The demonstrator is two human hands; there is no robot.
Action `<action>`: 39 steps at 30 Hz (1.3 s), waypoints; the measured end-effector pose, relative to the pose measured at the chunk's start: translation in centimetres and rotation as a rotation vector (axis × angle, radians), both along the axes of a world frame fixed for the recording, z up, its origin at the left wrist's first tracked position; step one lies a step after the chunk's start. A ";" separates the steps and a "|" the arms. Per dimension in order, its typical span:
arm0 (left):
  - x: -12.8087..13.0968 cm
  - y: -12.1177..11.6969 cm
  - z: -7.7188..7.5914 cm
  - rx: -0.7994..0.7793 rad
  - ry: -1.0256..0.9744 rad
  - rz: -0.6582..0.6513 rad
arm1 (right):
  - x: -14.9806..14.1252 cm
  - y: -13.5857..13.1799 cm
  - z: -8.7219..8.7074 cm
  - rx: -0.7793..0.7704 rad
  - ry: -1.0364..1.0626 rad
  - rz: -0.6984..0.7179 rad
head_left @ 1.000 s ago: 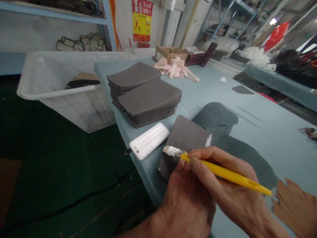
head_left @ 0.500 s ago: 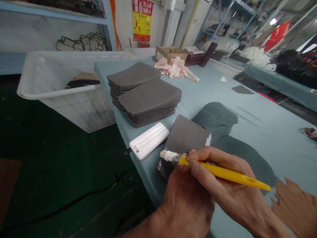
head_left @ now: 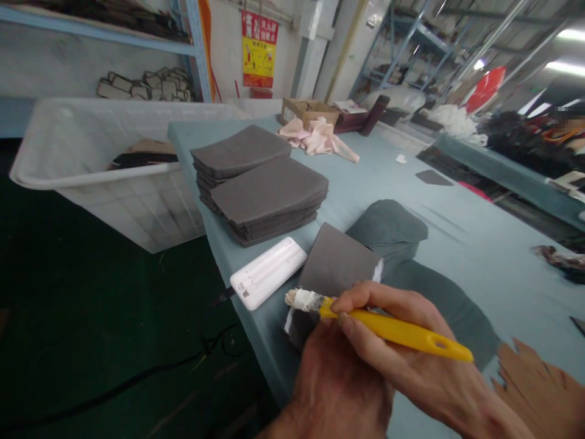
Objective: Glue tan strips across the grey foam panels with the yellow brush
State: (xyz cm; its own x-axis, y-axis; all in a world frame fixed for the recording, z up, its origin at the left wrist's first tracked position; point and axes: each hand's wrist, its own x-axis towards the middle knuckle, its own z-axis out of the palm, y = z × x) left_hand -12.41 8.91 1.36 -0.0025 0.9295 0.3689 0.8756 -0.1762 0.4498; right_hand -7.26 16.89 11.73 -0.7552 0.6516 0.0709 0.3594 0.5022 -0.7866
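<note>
My right hand (head_left: pixel 411 360) is closed around a yellow-handled brush (head_left: pixel 393 329); the brush's glue-caked white tip rests on the near left edge of a grey foam piece (head_left: pixel 336 265) lying at the table's front edge. My left hand (head_left: pixel 342 384) lies below the brush and presses on the near end of that piece, fingers curled and mostly hidden under the right hand. White glue shows along the piece's right and near-left edges. A white power bank (head_left: pixel 269 280) lies just left of the piece.
Two stacks of grey foam pieces (head_left: pixel 260 183) stand further back on the blue-grey table (head_left: pixel 457 225). Dark green fabric (head_left: pixel 393 225) lies right of the piece, brown cardboard cutouts (head_left: pixel 534 378) at near right. A white plastic crate (head_left: pixel 105 158) stands left of the table; a cable trails on the floor.
The brush tip has slid left and nearer along the grey piece's edge. The view has shifted slightly, so everything sits a little lower and to the left.
</note>
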 end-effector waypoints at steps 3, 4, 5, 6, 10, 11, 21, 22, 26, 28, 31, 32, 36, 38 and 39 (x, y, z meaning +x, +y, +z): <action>-0.6 -0.4 0.0 0.143 -0.016 0.027 | -0.2 0.8 -0.1 0.088 0.009 -0.004; -0.8 -0.4 0.0 0.196 0.001 0.053 | -0.2 1.1 -0.2 0.106 0.015 0.000; -0.9 -0.4 -0.1 0.234 0.030 0.078 | -0.2 1.4 -0.2 0.120 0.021 0.004; -1.0 -0.4 -0.1 0.250 0.068 0.091 | -0.2 1.7 -0.3 0.134 0.023 0.006; -1.0 -0.1 -0.5 0.176 0.106 0.096 | -0.5 3.0 -0.5 0.205 0.025 -0.027; -1.0 -0.1 -0.6 0.165 0.094 0.097 | -0.7 3.3 -0.6 0.217 0.029 -0.048; -1.1 -0.1 -0.5 0.232 0.104 0.146 | -2.4 7.9 -1.4 0.235 0.070 -0.122; -1.1 -0.1 -0.5 0.214 0.100 0.139 | -2.5 8.4 -1.4 0.240 0.074 -0.123; -1.2 -0.3 -0.4 0.164 0.078 0.101 | -2.7 10.2 -1.5 0.261 0.071 -0.145; -1.3 -0.4 -0.3 0.155 0.070 0.097 | -2.6 10.6 -1.5 0.280 0.070 -0.170; -1.3 -0.4 0.0 0.157 0.066 0.103 | -2.4 10.5 -1.3 0.300 0.087 -0.233; -1.2 -0.4 0.1 0.166 0.066 0.108 | -2.3 10.3 -1.2 0.303 0.098 -0.258; -1.2 -0.3 0.3 0.199 0.061 0.116 | -2.0 8.8 -0.8 0.284 0.150 -0.317; -1.3 -0.3 0.3 0.184 0.049 0.113 | -1.8 7.7 -0.5 0.239 0.166 -0.313; -1.3 -0.3 0.3 0.168 0.039 0.109 | -1.6 7.2 -0.4 0.214 0.168 -0.307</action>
State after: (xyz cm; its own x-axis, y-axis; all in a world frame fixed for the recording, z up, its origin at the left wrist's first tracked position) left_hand -13.70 8.57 1.69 -0.0819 0.8500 0.5204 0.9099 -0.1494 0.3871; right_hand -8.90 24.08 11.32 -0.4943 0.8019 0.3355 0.3933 0.5506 -0.7363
